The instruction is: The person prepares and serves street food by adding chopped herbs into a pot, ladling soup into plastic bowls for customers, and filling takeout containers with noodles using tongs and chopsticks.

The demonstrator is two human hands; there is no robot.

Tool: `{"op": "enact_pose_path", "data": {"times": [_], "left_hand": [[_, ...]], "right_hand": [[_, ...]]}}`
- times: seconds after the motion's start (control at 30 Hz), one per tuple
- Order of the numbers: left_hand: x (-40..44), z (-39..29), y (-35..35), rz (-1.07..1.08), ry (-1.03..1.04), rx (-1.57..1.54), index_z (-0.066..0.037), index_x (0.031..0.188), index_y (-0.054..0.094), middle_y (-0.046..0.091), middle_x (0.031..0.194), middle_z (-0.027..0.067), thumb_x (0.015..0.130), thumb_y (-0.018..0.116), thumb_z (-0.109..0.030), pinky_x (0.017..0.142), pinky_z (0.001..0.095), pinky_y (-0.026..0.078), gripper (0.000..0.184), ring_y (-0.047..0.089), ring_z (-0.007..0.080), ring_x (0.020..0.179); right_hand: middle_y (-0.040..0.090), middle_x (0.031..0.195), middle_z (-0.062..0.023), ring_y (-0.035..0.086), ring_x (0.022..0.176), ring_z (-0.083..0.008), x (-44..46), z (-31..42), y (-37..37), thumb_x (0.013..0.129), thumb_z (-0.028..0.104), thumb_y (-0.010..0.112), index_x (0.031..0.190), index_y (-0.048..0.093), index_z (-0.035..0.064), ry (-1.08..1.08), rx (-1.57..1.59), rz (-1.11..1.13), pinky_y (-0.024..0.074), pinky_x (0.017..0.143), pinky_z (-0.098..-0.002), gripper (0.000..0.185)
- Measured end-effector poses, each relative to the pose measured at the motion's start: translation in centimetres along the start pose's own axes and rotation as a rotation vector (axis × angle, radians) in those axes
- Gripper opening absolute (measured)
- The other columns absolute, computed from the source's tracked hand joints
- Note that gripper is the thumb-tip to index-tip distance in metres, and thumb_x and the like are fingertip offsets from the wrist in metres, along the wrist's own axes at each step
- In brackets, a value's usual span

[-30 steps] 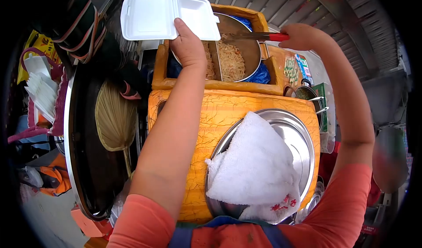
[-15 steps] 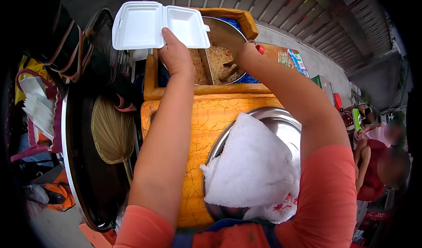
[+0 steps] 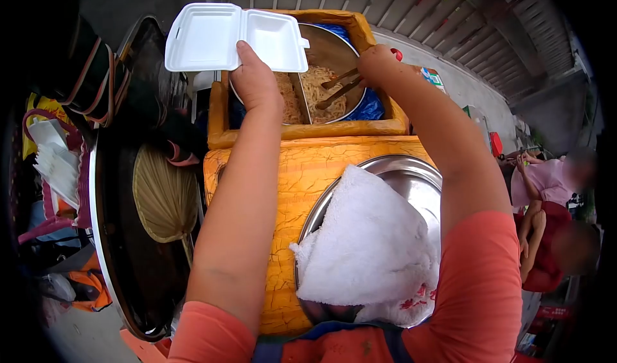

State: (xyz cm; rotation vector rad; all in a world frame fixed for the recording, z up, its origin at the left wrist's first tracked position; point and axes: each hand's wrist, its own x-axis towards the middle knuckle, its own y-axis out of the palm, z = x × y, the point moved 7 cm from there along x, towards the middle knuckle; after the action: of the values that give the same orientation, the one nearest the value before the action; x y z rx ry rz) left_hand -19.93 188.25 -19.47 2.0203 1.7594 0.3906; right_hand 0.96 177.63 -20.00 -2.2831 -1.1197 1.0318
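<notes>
An opened white foam box (image 3: pixel 273 40) rests in my left hand (image 3: pixel 254 80), its inside bare, beside and partly over a round metal pot. My right hand (image 3: pixel 380 66) is closed round tongs (image 3: pixel 340 88), whose two tips are apart at the noodles (image 3: pixel 321 93) in the pot's right compartment. A divider splits the pot, and more noodles (image 3: pixel 290 99) lie left of it. The pot sits in an orange-brown padded box (image 3: pixel 308 131) with blue plastic lining.
A white towel (image 3: pixel 369 241) lies over a steel basin (image 3: pixel 418 176) on a yellow lid (image 3: pixel 250 279). At left are a woven fan (image 3: pixel 166 196) on a dark round pan (image 3: pixel 119 247) and a bag with white boxes (image 3: pixel 56 163). Two people (image 3: pixel 546 183) sit at right.
The tongs in my right hand have gone from above the pot's right edge down to the noodles. My left hand and the foam box sit lower and further left in view.
</notes>
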Motion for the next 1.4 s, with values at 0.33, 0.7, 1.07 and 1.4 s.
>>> {"op": "enact_pose_path", "data": {"times": [0.33, 0.7, 1.07, 1.4], "left_hand": [[0.1, 0.5, 0.3, -0.001, -0.007, 0.058, 0.01, 0.112, 0.053, 0.059, 0.109, 0.0162, 0.091, 0.046, -0.031, 0.082, 0.031, 0.044, 0.046, 0.058, 0.0249, 0.097], [1.2, 1.8, 0.2, 0.051, -0.069, 0.072, -0.002, 0.126, 0.042, 0.054, 0.117, 0.0118, 0.093, 0.044, -0.032, 0.082, 0.0313, 0.046, 0.045, 0.057, 0.0228, 0.1], [1.3, 2.5, 0.2, 0.034, -0.033, 0.198, 0.0, 0.13, 0.036, 0.051, 0.118, 0.021, 0.093, 0.039, -0.026, 0.086, 0.0377, 0.043, 0.046, 0.055, 0.0309, 0.102], [0.9, 4.1, 2.0, 0.252, -0.5, -0.439, -0.011, 0.136, 0.029, 0.038, 0.134, 0.0137, 0.096, 0.016, -0.045, 0.091, 0.0618, 0.036, 0.054, 0.042, 0.035, 0.12]], "right_hand": [[0.067, 0.092, -0.0046, 0.064, 0.09, -0.0216, 1.6, 3.6, 2.7, 0.075, 0.036, 0.066, 0.091, 0.07, 0.0125, -0.112, 0.157, -0.067, 0.0498, 0.073, -0.0341, 0.028], [0.066, 0.082, -0.0057, 0.064, 0.083, -0.0228, -4.0, -4.2, -2.5, 0.075, 0.036, 0.065, 0.084, 0.068, 0.0102, 0.016, 0.07, -0.073, 0.0497, 0.074, -0.0345, 0.028], [0.064, 0.07, -0.0078, 0.064, 0.069, -0.0234, -13.2, -13.7, -15.7, 0.073, 0.041, 0.067, 0.082, 0.068, 0.0083, 0.237, -0.161, -0.448, 0.0507, 0.065, -0.0343, 0.034], [0.064, 0.072, -0.01, 0.064, 0.07, -0.0281, -17.6, -9.7, -22.6, 0.074, 0.056, 0.058, 0.076, 0.067, 0.0106, 0.244, -0.303, -0.283, 0.0501, 0.06, -0.0388, 0.046]]}}
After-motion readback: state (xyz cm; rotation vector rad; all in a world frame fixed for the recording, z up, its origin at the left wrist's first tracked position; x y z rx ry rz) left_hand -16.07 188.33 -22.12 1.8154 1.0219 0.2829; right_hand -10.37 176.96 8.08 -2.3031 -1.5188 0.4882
